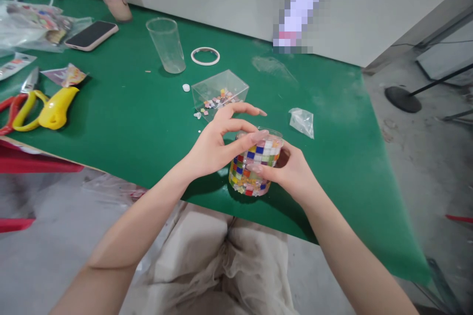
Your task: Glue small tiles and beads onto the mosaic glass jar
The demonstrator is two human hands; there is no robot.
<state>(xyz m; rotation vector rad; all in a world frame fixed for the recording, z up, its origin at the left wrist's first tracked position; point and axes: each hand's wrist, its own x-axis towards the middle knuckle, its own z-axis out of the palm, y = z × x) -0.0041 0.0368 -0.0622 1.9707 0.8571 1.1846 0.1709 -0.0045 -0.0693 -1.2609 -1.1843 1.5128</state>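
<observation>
A clear glass jar covered in small coloured mosaic tiles (254, 177) stands near the table's front edge, slightly tilted. My right hand (295, 172) is wrapped round its right side, thumb across the front and fingers behind. Over the rim hovers my left hand (218, 140), fingers spread and its thumb lying against the upper front of the jar. Whether a small piece is under that thumb is hidden. Just beyond my left fingers is a clear plastic box (236, 86) with tiny coloured pieces inside, partly covered by the hand.
Behind the box are a clear cup (170, 49) and a white ring (205, 56). To the left lie a phone (92, 36), yellow-and-red-handled scissors (22, 108), a yellow tool (59, 108) and plastic bags (33, 24). A small clear bag (302, 122) rests right of the jar.
</observation>
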